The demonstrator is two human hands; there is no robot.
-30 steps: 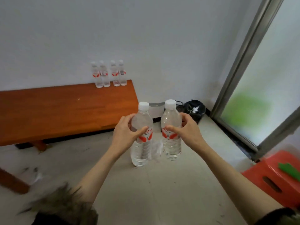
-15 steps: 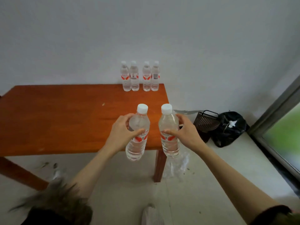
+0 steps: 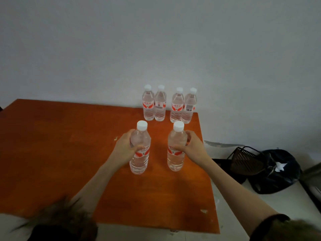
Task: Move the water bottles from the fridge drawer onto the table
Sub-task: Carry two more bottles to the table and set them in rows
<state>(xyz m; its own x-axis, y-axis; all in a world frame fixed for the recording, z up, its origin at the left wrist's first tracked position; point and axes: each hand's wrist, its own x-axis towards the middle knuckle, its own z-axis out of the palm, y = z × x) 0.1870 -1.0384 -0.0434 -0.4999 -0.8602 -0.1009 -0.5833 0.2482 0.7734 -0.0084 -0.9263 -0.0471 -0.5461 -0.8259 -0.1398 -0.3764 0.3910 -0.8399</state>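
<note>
A plain room in a home or small back room, by the look of it. A bare, pale painted wall (image 3: pixel 156 40) runs behind an orange-brown wooden table (image 3: pixel 60 145) pushed against it, its top scuffed and chipped at the near edge. Down on the light floor (image 3: pixel 278 206) to the right sit a black mesh basket (image 3: pixel 246 160) and a knotted black bag (image 3: pixel 278 171), tucked against the wall.

two held bottles (image 3: pixel 140 150) upright, four (image 3: pixel 169 106) standing behind
</note>
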